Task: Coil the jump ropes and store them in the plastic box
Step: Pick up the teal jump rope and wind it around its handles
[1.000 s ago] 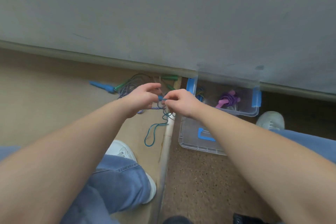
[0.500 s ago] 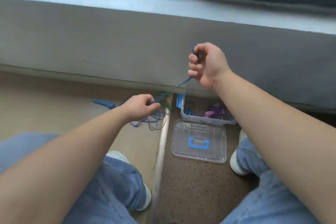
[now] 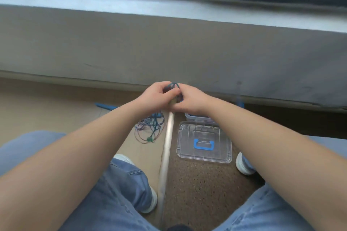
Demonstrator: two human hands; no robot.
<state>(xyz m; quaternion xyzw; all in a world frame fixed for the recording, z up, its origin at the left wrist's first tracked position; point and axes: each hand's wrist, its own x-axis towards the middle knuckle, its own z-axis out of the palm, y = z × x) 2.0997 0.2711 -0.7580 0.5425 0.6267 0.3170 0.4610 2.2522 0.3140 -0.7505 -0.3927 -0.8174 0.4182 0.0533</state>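
Right, I'm watching both hands meeting up in front of the grey wall: the left hand [image 3: 156,95] is curling its fingers around a dark blue jump rope cord [image 3: 173,86], and the right hand [image 3: 189,99] is pinching closed on that same cord, knuckles touching the left. Down on the tan floor, a loose tangle of thin multicoloured jump ropes [image 3: 149,127] is lying just left of the pale metal floor strip [image 3: 167,146]. Across the strip, the clear plastic box [image 3: 195,118] is sitting mostly hidden behind my right forearm, with its transparent lid with a blue handle [image 3: 203,143] lying flat just in front.
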